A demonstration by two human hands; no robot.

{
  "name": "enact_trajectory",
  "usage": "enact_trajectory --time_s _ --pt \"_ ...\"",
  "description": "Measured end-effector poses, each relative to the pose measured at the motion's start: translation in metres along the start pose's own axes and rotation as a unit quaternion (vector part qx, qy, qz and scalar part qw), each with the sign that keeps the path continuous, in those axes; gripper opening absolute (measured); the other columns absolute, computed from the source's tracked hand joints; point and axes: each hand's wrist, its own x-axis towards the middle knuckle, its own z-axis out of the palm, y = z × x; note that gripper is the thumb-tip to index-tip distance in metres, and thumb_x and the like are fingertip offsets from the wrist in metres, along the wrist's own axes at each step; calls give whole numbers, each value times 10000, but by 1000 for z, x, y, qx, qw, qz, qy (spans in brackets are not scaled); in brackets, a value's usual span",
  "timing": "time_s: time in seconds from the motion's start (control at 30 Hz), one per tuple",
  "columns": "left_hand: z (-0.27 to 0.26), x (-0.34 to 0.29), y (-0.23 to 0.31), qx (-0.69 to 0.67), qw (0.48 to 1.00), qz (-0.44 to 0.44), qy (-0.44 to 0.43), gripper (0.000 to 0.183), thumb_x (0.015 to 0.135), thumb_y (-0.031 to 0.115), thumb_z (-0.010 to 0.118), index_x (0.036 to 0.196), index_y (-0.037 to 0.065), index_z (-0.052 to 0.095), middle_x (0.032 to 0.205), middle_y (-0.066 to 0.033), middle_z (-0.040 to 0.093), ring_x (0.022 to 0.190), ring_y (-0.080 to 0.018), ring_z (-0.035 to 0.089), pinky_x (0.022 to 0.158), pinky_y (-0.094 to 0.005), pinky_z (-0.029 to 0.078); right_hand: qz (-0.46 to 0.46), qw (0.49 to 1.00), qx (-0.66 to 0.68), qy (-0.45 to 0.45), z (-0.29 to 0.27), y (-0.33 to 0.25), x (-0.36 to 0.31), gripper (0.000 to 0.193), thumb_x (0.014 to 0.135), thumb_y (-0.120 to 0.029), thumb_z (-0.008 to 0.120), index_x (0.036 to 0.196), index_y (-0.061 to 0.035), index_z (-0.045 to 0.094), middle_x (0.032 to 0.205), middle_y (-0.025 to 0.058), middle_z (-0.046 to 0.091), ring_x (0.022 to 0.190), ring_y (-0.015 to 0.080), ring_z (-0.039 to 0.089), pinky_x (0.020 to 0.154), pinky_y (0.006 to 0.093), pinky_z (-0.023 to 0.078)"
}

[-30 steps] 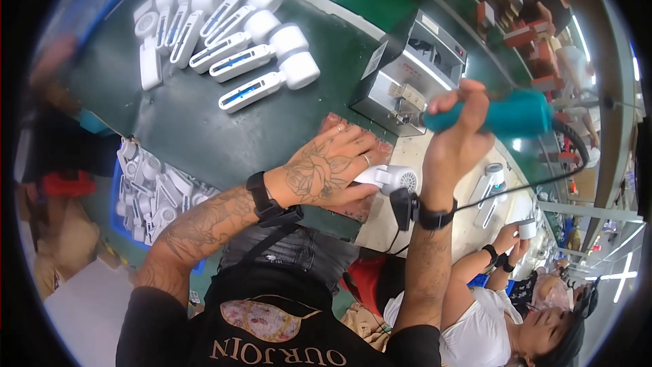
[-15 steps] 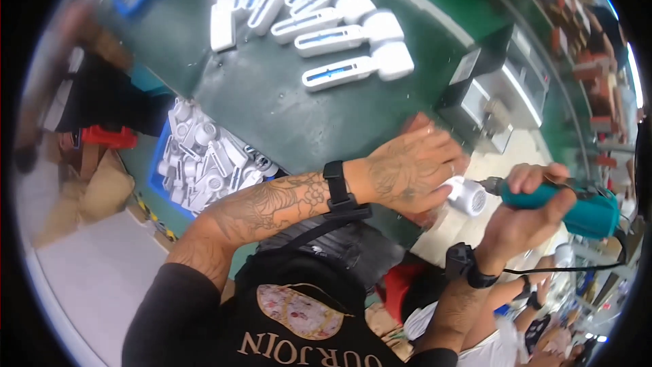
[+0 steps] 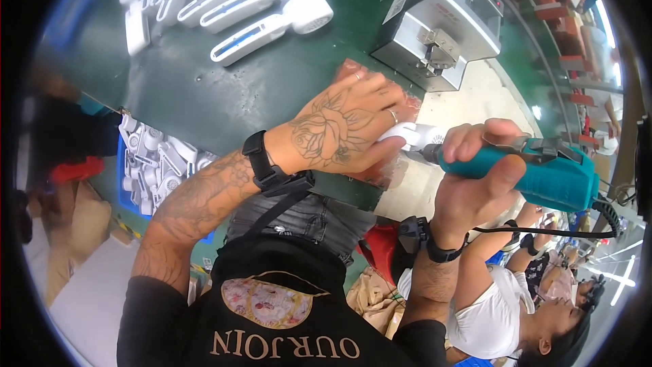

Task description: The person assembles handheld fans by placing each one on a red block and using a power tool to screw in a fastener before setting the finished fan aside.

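My left hand (image 3: pixel 346 122) is closed on a small white handheld fan (image 3: pixel 407 134) with a round grilled head, at the table's right edge. The hand hides most of the fan's handle. A teal electric screwdriver (image 3: pixel 553 177) lies in my right hand (image 3: pixel 475 180), its fingers wrapped round the body. The screwdriver's tip points left and is right at the fan; I cannot tell whether it touches. Under my left hand is a reddish-brown pad (image 3: pixel 406 103). Several similar white fans (image 3: pixel 250 39) lie in a row on the green table (image 3: pixel 197 98).
A blue bin (image 3: pixel 123 180) full of white fans stands left of my left forearm. Beyond my hands is a grey metal box machine (image 3: pixel 448 24). The screwdriver's black cord (image 3: pixel 550 232) trails near my right wrist. A person in a white top (image 3: pixel 485 312) is at the lower right.
The whole view has shifted, so the table's things sit further left and the machine looks nearer. The screwdriver's tip has come in closer over the fan. Both hands keep their holds.
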Motion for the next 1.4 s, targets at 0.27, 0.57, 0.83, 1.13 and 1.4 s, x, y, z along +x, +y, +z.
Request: enact_trajectory --time_s 0.27,0.57,0.83,1.13,1.4 --pt "-2 3 -2 13 1000 -9 -18 360 889 274 677 1195 91 623 1158 -89 594 1095 -310 550 979 -460 445 -8 999 33 16 1 20 -5 541 980 -556 604 1046 -22 544 688 62 505 584 179 480 571 309 420" --pt "-6 8 0 26 1000 8 -4 365 894 281 675 1196 84 622 1209 -75 596 1117 -293 551 985 -445 445 -40 994 101 -10 9 21 5 416 1009 -436 607 944 -34 517 691 58 497 584 163 474 527 300 414" --pt "-11 -19 20 136 981 90 -106 335 893 245 670 1200 113 640 1210 -62 623 1068 -261 594 910 -422 484 -23 983 153 103 -10 -16 -30 554 989 -615 538 1080 -69 568 688 2 480 584 124 432 584 264 369" --pt "-57 -55 -23 183 967 -150 95 367 947 106 607 1307 152 658 1137 -190 598 1032 -385 584 889 -464 493 -41 985 10 166 -55 -11 -82 625 966 -660 537 1131 -58 553 673 6 486 571 121 449 530 262 352" --pt "-85 -17 -30 318 939 -120 -41 674 883 104 702 1508 101 450 1585 -168 366 1451 -392 354 1202 -473 301 64 987 67 132 -50 -1 -60 646 893 -555 725 1079 29 521 740 96 564 659 225 585 589 347 487"
